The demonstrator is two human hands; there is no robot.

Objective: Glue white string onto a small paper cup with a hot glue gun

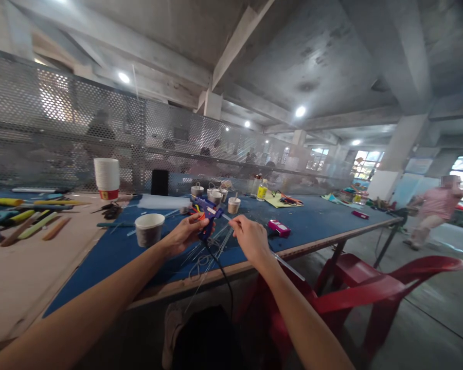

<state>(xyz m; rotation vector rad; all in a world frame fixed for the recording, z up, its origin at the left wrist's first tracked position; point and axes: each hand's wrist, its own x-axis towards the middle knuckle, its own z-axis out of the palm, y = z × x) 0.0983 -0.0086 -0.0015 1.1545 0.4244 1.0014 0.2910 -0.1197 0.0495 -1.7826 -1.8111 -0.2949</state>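
Observation:
My left hand is wrapped round the grip of a blue glue gun, whose black cord hangs down over the table's front edge. My right hand pinches a clear glue stick and holds its tip near the back of the gun. The stick runs back past my wrist. Several more clear sticks lie on the blue mat under both hands. A paper cup stands just left of my left hand.
A stack of white cups and coloured tools sit at the left. Small cups, a pink box and a yellow bottle stand farther back by a mesh screen. Red plastic chairs stand at the right; a person walks beyond.

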